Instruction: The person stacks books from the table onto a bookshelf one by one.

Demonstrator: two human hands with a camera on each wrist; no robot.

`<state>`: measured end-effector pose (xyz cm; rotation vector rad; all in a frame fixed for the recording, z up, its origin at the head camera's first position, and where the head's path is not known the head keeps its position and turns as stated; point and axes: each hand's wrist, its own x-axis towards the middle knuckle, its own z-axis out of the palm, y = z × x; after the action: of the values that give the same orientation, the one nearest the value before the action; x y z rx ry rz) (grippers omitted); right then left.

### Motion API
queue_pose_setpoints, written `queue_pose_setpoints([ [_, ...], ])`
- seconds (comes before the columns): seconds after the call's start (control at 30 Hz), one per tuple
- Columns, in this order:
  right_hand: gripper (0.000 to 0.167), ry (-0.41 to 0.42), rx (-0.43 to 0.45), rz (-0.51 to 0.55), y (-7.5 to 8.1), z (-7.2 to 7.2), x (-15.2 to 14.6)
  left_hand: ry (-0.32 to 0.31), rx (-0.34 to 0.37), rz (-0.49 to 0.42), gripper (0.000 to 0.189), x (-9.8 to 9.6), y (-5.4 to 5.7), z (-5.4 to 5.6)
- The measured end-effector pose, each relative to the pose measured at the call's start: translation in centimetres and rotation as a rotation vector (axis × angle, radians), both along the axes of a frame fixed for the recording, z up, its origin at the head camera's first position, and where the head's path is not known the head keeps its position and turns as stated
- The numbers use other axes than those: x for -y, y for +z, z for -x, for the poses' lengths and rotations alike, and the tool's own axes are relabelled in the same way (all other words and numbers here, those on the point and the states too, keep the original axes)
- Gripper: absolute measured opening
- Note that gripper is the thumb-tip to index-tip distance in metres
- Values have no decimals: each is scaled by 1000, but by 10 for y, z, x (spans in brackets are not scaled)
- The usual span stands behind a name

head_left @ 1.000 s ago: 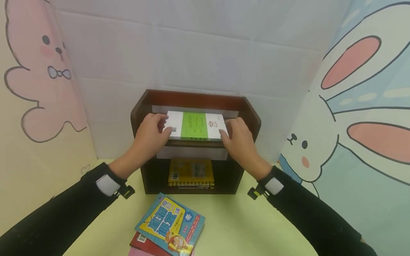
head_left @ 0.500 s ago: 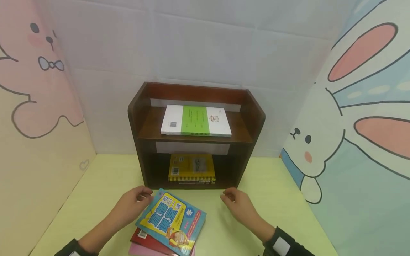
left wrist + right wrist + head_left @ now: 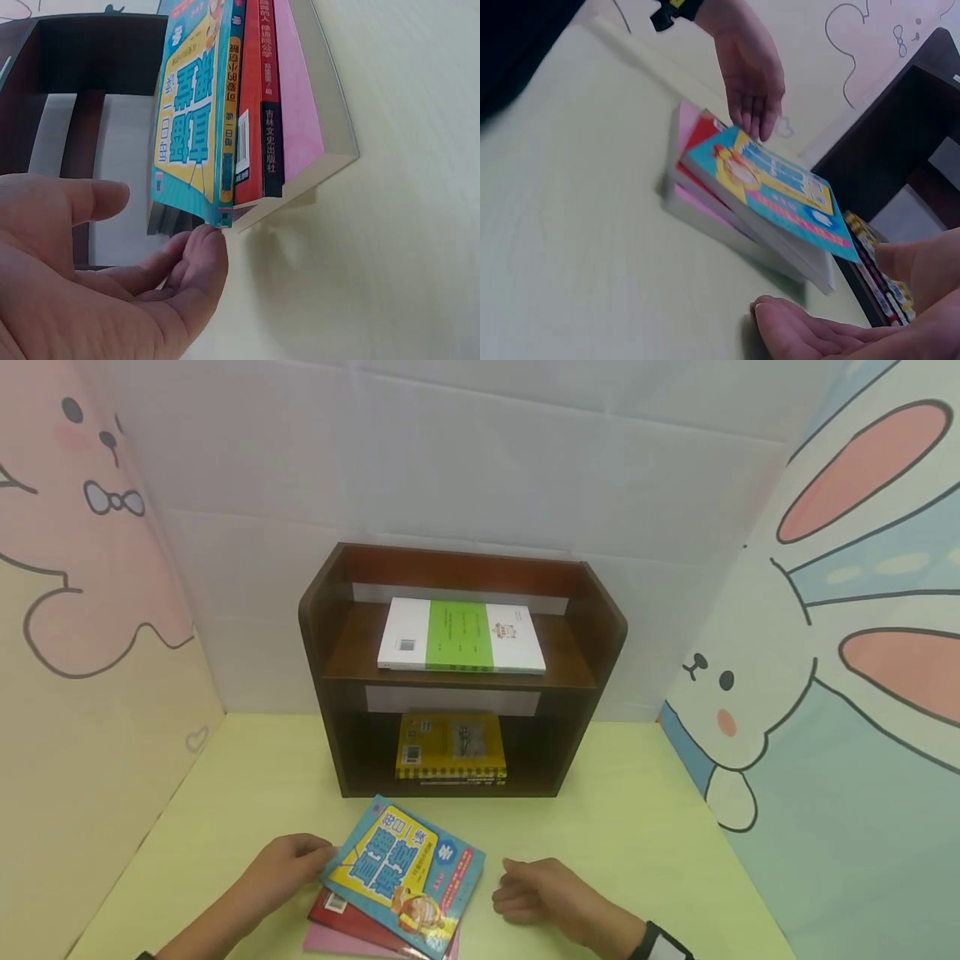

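Note:
A blue and yellow book (image 3: 408, 870) lies askew on a red book (image 3: 351, 920), with a pink-covered book (image 3: 337, 941) at the bottom of the stack. My left hand (image 3: 288, 867) is at the left corner of the blue book. In the left wrist view its fingertips are by the end of the spine, thumb apart; whether they touch I cannot tell. To the right of the stack, my right hand (image 3: 543, 893) is low over the table, fingers relaxed and holding nothing. The right wrist view shows its thumb and fingers (image 3: 802, 330) spread apart beside the books.
Behind the stack stands a dark brown two-tier shelf (image 3: 461, 683). White books with a green band (image 3: 460, 635) lie on its upper level, yellow books (image 3: 450, 747) on the lower. The pale yellow table (image 3: 637, 827) extends to both sides, bounded by printed walls.
Both hands have let go of the white books on the upper shelf and come down toward me, to either side of the book stack. The head view has shifted slightly.

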<state>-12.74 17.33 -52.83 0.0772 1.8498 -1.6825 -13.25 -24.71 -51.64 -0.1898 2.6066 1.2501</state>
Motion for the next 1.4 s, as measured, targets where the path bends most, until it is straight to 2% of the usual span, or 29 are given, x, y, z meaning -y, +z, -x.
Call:
queue_pose_setpoints([
  [0.13,60,-2,42,48,-4,-7,15,-16,29,8,44,0,-4,3],
  [0.27,52,-24,44,112,-9,-13,30,-38,56,25,41,-3,-11,7],
  [0.47,34,-79,-20,100,-15,-15,44,-34,46,4,36,-11,-19,7],
  [0.77,17,-188,-145,46,-18,-11,54,5,10,19,37,-16,-24,6],
  [0.97,20,-220,-275,-19,-13,-3,59,14,-91,41,25,-16,-19,0],
  [1.1,24,-252,-332,-29,-9,0,59,28,-131,16,20,-19,-14,-4],
  [1.27,27,-282,-368,-53,-6,2,57,46,-160,-11,22,-22,-10,-11],
  [1.4,30,-283,-344,-36,0,7,55,62,-162,3,27,-26,-3,-12],
])
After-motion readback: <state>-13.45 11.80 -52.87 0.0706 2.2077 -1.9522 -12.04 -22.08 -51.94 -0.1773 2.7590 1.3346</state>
